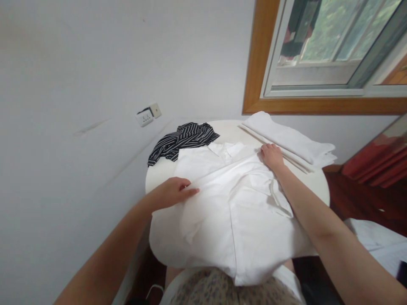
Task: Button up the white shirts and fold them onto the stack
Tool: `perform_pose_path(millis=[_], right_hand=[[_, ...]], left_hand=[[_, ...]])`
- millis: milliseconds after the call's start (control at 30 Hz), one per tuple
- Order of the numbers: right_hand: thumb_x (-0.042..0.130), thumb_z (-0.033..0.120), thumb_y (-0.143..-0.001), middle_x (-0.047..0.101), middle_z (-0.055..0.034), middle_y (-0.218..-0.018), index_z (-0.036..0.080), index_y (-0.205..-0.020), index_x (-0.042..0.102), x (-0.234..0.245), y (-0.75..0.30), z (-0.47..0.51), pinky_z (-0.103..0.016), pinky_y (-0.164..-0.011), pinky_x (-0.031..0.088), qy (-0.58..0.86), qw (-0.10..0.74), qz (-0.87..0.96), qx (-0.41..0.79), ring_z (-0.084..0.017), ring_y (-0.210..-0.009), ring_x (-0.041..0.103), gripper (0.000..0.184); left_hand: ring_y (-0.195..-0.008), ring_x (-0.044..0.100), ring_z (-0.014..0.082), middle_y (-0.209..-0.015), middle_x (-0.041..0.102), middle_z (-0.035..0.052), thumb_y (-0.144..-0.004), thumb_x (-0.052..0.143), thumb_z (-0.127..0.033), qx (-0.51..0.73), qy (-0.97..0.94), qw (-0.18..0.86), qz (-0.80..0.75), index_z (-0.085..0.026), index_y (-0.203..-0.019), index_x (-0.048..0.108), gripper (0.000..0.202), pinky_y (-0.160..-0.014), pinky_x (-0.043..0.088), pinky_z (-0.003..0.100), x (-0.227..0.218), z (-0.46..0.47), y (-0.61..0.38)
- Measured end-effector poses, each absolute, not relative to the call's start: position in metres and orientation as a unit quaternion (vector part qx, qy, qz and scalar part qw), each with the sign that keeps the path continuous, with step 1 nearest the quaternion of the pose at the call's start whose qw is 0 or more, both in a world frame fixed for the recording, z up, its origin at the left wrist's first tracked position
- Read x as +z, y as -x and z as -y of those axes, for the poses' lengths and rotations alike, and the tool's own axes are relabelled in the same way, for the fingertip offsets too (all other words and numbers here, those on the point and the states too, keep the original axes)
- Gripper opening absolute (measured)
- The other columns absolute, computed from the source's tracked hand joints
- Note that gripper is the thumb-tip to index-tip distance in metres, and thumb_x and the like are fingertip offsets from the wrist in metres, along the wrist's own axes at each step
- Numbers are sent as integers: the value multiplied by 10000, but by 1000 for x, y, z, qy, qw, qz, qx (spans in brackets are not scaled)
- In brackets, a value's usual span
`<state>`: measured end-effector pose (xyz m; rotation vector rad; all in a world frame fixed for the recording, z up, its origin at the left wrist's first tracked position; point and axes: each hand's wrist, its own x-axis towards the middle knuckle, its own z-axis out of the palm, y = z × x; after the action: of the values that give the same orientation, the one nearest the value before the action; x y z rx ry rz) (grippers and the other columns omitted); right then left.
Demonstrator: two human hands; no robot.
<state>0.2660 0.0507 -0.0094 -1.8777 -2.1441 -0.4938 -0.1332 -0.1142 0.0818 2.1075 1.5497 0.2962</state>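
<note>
A white shirt [216, 212] is spread across a round white table [227, 127], one side folded over in a slanting edge. Its collar lies toward the far side, and the lower part hangs over the near rim by my lap. On the left, my left hand [176, 190] is closed on the folded edge, thumb and fingers pinching the cloth. My right hand [271, 156] grips the other end of that fold near the table's right side, its fingers curled and the fingertips partly hidden. A sleeve of the shirt lies beside my right forearm.
Behind the shirt lies a crumpled black-and-white striped cloth [187, 137]. Folded white cloths [286, 135] are stacked at the back right. A wall with a socket [145, 118] borders the left, a wood-framed window [254, 76] the right. White sheets [378, 239] are at lower right.
</note>
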Motion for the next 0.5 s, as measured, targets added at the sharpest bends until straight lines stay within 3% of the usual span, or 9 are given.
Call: perform_pose_path(millis=[67, 200, 500], right_hand=[[365, 243, -939, 632, -161, -1059, 145, -1052, 617, -9, -266, -50, -390, -831, 372, 641, 125, 737, -173, -304, -1037, 507, 293], [342, 214, -939, 626, -175, -1068, 139, -1064, 618, -7, -264, -48, -393, -828, 387, 645, 115, 736, -168, -305, -1032, 525, 312], [488, 224, -875, 634, -143, -1166, 159, -1159, 616, 20, -268, -33, -353, -812, 464, 636, 112, 760, -72, -267, -947, 639, 318]], left_hand=[[-496, 359, 112, -513, 373, -36, -772, 535, -616, 79, -776, 265, -567, -201, -532, 422, 492, -485, 233, 260, 86, 122, 142], [-553, 419, 123, -581, 426, -36, -806, 482, -604, 109, -762, 272, -577, -206, -610, 443, 446, -524, 295, 245, 89, 138, 154], [-661, 550, 181, -662, 570, -4, -891, 361, -548, 111, -731, 136, -659, -227, -760, 498, 373, -616, 329, 267, 41, 139, 168]])
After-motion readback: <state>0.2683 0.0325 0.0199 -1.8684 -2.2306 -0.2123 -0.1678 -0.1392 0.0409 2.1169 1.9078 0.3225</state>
